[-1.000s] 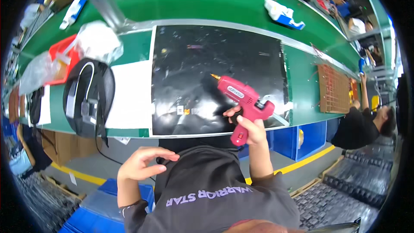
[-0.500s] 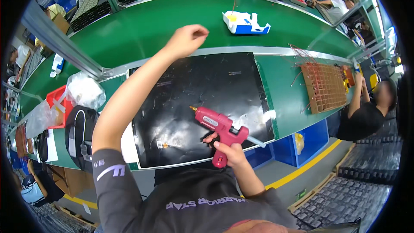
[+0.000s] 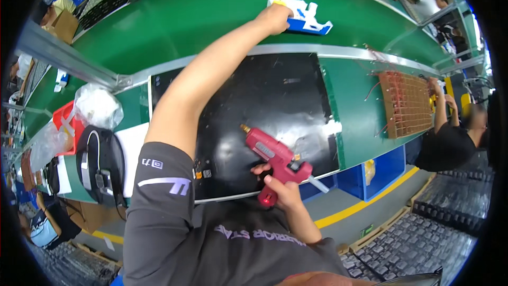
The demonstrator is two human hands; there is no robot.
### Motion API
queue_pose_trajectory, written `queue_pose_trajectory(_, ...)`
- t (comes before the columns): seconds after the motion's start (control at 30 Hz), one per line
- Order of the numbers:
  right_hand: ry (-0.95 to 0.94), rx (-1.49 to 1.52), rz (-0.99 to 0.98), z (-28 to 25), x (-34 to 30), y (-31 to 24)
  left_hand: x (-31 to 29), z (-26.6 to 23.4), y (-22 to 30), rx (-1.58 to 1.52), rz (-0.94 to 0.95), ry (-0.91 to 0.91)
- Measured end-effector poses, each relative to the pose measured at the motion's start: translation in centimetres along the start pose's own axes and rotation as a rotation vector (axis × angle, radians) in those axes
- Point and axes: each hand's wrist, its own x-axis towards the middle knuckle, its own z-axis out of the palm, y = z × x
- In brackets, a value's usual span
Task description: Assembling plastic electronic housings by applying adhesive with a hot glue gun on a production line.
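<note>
My right hand (image 3: pixel 283 188) grips a red hot glue gun (image 3: pixel 272 153) by its handle. Its brass nozzle points up and to the left over a black mat (image 3: pixel 254 100), and a pale glue stick (image 3: pixel 317 184) sticks out of its back. Stretched far forward, my left hand (image 3: pixel 274 18) is closed on the left end of a white and blue plastic housing (image 3: pixel 312 24). That housing lies on the green conveyor belt (image 3: pixel 211 18), with a yellow patch and a thin red wire at its left end. My left fingertips are partly hidden.
On the right, a brown gridded board with red wires (image 3: pixel 405 103) stands near a co-worker's hands (image 3: pixel 442 92). To the left are a red bin (image 3: pixel 66 122), a clear plastic bag (image 3: pixel 98 107) and a black bag (image 3: pixel 100 161). A metal post (image 3: pixel 69 55) rises by the belt.
My left hand has moved forward and right, from above the belt's near edge to the housing, and closed on it. The glue gun stays in my right hand, and the view has shifted slightly.
</note>
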Motion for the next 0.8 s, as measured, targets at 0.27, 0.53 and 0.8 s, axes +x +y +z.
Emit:
queue_pose_trajectory(0.27, -0.106, 0.07, -0.065, 0.8, 0.2, -1.0, -11.1, -7.8, 0.7, -0.057, 0.01, 0.152)
queue_pose_trajectory(0.53, -0.149, 0.039, -0.171, 2.7, -0.9, -2.3, -24.9, -12.2, 4.1, -0.185, -0.025, 0.215)
queue_pose_trajectory(0.8, -0.297, 0.014, -0.174, 2.9, -1.0, -3.5, -35.9, -12.2, 9.1, -0.268, -0.183, 0.175)
